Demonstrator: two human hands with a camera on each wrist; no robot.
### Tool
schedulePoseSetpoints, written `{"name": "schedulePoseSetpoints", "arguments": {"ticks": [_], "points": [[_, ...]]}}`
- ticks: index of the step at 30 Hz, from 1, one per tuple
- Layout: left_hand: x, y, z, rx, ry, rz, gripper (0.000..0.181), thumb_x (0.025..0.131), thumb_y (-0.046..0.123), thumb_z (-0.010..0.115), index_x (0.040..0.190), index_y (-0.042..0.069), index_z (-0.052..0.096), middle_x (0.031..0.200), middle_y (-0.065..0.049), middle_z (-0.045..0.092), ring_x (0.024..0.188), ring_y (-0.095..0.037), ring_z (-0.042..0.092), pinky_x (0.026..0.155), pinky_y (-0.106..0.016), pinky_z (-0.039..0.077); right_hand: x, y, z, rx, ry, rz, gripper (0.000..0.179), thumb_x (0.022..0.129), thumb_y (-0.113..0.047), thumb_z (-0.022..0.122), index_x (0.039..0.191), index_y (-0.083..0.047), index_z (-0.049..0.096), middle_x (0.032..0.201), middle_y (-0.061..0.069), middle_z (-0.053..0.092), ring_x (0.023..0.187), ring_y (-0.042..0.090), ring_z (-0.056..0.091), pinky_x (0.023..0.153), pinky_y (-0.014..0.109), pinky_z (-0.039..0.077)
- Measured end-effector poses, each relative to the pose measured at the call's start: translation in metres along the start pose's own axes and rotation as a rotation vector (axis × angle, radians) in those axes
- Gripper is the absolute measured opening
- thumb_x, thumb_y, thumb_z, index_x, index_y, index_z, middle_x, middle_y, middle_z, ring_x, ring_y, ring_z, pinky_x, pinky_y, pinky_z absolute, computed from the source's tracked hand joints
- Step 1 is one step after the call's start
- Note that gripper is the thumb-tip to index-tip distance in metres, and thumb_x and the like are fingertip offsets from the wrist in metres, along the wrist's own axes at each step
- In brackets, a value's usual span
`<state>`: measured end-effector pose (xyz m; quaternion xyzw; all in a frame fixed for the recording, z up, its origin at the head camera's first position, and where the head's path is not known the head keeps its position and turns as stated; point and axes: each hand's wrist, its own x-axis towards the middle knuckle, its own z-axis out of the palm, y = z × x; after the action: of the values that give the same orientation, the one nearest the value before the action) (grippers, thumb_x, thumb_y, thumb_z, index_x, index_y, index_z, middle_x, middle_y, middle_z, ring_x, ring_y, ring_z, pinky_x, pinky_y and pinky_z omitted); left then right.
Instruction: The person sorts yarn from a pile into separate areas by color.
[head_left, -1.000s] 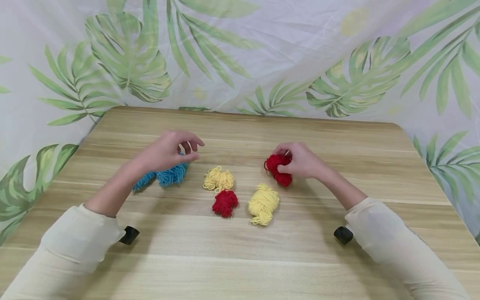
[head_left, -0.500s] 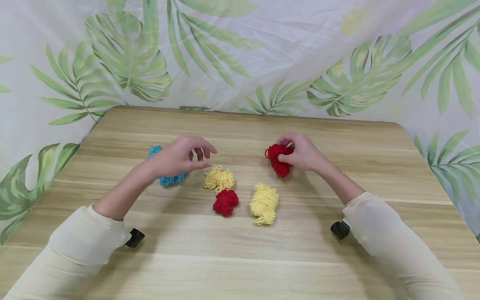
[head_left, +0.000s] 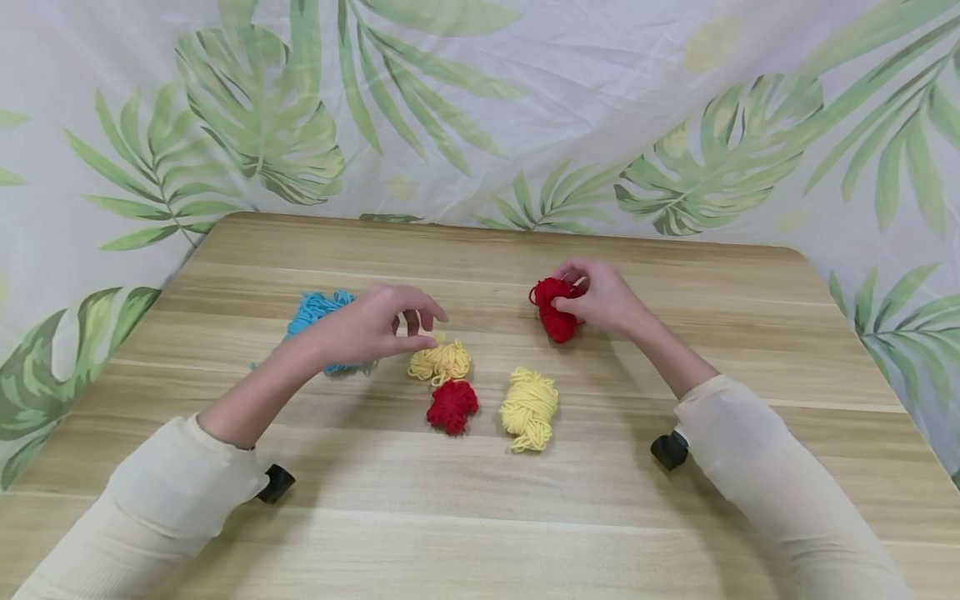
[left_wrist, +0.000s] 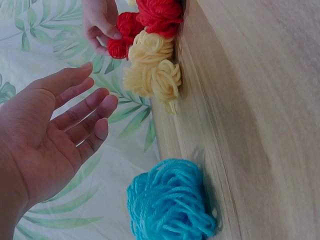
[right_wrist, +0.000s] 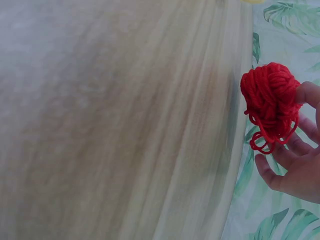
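Red yarn sits pinched between thumb and fingers of the right hand, seemingly off the table and toward its far edge — a carrying step, I judge. The left hand, fingers loosely apart and holding nothing, hangs beside the looped yellow bundle. Next calls for a steady pinch — the winding could slip loose.

Tabletop work spot, rm type unclear: wood-grain table w/ leaf-print cloth bkdrop
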<state>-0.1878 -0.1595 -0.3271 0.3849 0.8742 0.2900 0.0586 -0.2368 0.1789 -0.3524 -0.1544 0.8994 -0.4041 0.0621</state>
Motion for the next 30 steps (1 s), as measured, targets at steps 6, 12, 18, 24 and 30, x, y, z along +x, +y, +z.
{"name": "schedulePoseSetpoints", "arguments": {"ticks": [6, 12, 18, 24, 30], "points": [[0.001, 0.004, 0.007, -0.005, -0.026, 0.003, 0.027, 0.092, 0.007, 0.079, 0.117, 0.000, 0.073, 0.095, -0.008, 0.070, 0.081, -0.013, 0.064, 0.065, -0.031, 0.053, 0.005, 0.001, -0.001, 0.007, 0.003, 0.018, 0.031, 0.092, -0.002, 0.071, 0.121, 0.005, 0.064, 0.114, 0.022, 0.065, 0.097, 0.033, 0.063, 0.071, 0.026, 0.054], [0.001, 0.006, 0.013, -0.024, -0.038, 0.037, 0.023, 0.092, 0.006, 0.079, 0.114, 0.000, 0.074, 0.096, -0.006, 0.071, 0.081, -0.013, 0.064, 0.064, -0.030, 0.053, 0.009, 0.003, -0.001, 0.010, 0.004, 0.038, 0.032, 0.092, -0.002, 0.072, 0.122, 0.005, 0.064, 0.116, 0.023, 0.064, 0.099, 0.034, 0.063, 0.072, 0.027, 0.054], [0.000, 0.008, 0.016, -0.028, -0.046, 0.057, 0.021, 0.091, 0.007, 0.079, 0.111, 0.003, 0.075, 0.102, -0.008, 0.073, 0.082, -0.015, 0.064, 0.066, -0.030, 0.054, 0.015, 0.005, -0.001, 0.008, 0.019, 0.037, 0.032, 0.093, -0.002, 0.071, 0.123, 0.006, 0.063, 0.117, 0.023, 0.064, 0.102, 0.034, 0.062, 0.074, 0.029, 0.054], [-0.003, 0.013, 0.018, -0.030, -0.078, 0.066, 0.024, 0.088, 0.007, 0.083, 0.110, 0.002, 0.076, 0.103, -0.006, 0.072, 0.082, -0.012, 0.065, 0.066, -0.029, 0.054, 0.021, 0.005, -0.001, 0.016, 0.044, 0.042, 0.032, 0.093, -0.002, 0.070, 0.123, 0.006, 0.063, 0.116, 0.024, 0.064, 0.102, 0.035, 0.063, 0.076, 0.029, 0.054], [-0.006, 0.016, 0.020, -0.028, -0.105, 0.064, 0.027, 0.086, 0.009, 0.085, 0.110, 0.003, 0.076, 0.102, -0.004, 0.072, 0.080, -0.011, 0.064, 0.067, -0.029, 0.055, 0.029, 0.006, 0.002, 0.025, 0.070, 0.035, 0.032, 0.092, -0.003, 0.071, 0.122, 0.006, 0.063, 0.115, 0.024, 0.064, 0.100, 0.034, 0.063, 0.075, 0.027, 0.053]]}}
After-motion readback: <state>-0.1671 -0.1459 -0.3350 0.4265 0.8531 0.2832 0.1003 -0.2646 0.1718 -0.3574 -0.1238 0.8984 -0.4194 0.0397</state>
